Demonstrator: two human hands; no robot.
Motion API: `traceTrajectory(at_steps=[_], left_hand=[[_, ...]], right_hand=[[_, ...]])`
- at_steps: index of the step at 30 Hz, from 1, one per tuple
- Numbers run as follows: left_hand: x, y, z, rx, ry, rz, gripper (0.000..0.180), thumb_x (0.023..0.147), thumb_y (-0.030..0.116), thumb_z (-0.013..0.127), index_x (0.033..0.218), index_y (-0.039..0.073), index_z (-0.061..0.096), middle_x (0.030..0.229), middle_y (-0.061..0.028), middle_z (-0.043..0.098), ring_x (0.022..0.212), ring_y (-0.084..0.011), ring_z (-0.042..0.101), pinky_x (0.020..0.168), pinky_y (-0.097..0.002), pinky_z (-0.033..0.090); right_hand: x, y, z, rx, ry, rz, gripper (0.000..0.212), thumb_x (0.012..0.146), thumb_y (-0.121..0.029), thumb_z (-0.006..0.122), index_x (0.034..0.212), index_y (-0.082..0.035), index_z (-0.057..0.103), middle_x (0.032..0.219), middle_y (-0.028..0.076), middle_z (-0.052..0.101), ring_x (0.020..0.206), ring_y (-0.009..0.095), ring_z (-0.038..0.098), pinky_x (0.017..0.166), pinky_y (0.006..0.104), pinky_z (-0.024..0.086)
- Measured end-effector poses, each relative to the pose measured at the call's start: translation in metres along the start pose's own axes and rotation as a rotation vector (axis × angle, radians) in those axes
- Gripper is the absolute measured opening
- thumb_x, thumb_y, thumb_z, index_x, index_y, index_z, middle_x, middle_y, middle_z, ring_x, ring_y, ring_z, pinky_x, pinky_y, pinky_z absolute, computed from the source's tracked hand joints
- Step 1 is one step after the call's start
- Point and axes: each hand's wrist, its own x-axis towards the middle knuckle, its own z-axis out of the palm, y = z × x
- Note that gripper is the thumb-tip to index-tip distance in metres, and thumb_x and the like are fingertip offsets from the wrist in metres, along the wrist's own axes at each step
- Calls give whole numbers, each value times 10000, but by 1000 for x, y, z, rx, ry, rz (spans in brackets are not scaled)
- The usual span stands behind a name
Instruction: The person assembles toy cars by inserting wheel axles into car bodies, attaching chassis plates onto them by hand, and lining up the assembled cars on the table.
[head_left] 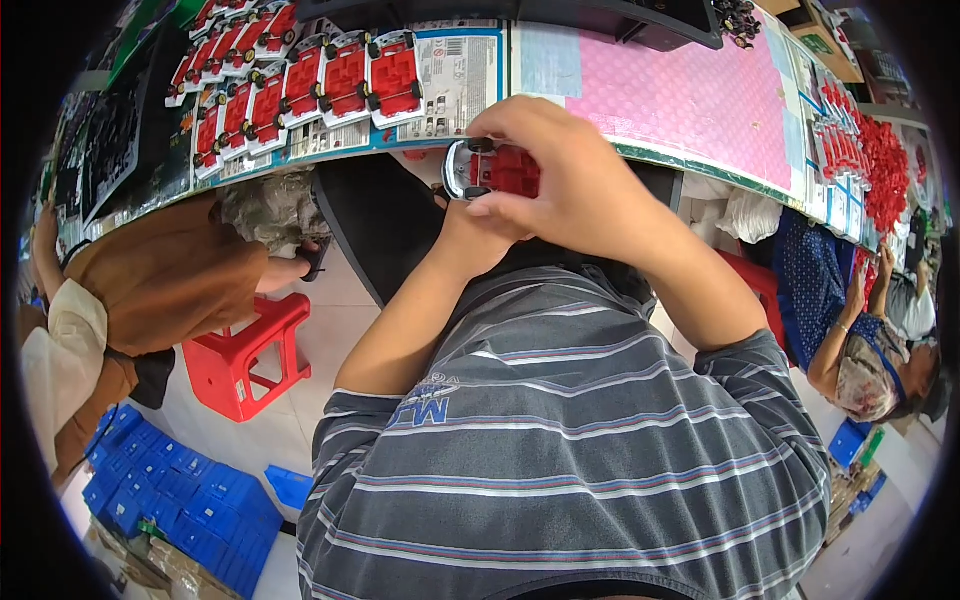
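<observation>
In front of my chest, close to the table's near edge, I hold a small toy car (512, 172) with a red underside, a white body end and dark wheels. My right hand (575, 175) grips it from the right, the fingers over its far side and the thumb along its near side. Beneath the car, my left hand (478, 238) closes on it from below; most of its fingers are hidden. Several similar toy cars (345, 78) lie in rows on the table to the left, red undersides up.
A pink padded sheet (690, 95) covers the table's right part. A black tray (520, 12) stands at the far edge. Red parts (882, 175) are heaped at far right. Seated people (170, 275) flank me. A red stool (245, 360) and blue boxes (185, 495) stand on the left floor.
</observation>
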Motion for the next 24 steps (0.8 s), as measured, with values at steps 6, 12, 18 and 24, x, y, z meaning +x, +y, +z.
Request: traceTrajectory(at_steps=[6, 12, 18, 24], left_hand=[[-6, 31, 1, -396, 77, 4, 899, 927, 122, 707, 1563, -20, 88, 1390, -208, 511, 1285, -282, 545, 1104, -418, 414], [-9, 28, -6, -405, -16, -67, 862, 920, 119, 717, 1554, 0, 144, 1376, -172, 518, 1247, -252, 560, 1077, -391, 431], [-11, 13, 4, -301, -58, 29, 444, 894, 40, 723, 1291, 1, 528, 1287, -103, 577, 1183, -184, 563, 1014, -355, 457], [-17, 10, 0, -328, -88, 32, 294, 886, 32, 729, 1152, 5, 606, 1185, -93, 628, 1096, -167, 590, 972, -346, 475]], right_hand=[[-9, 44, -61, 63, 325, 67, 237, 869, -148, 781, 1025, 3, 687, 865, 63, 703, 806, 119, 669, 755, 265, 531], [-19, 36, -31, -14, 156, 91, 340, 801, -193, 825, 1042, -2, 681, 945, 94, 703, 833, 183, 667, 768, 299, 535], [-11, -1, 15, -146, 49, 138, 460, 714, -182, 849, 1077, 21, 653, 964, 149, 659, 891, 311, 675, 789, 358, 566], [-11, 0, 20, -140, 28, 123, 438, 725, -174, 838, 1067, 23, 649, 965, 160, 661, 844, 319, 675, 764, 360, 565]])
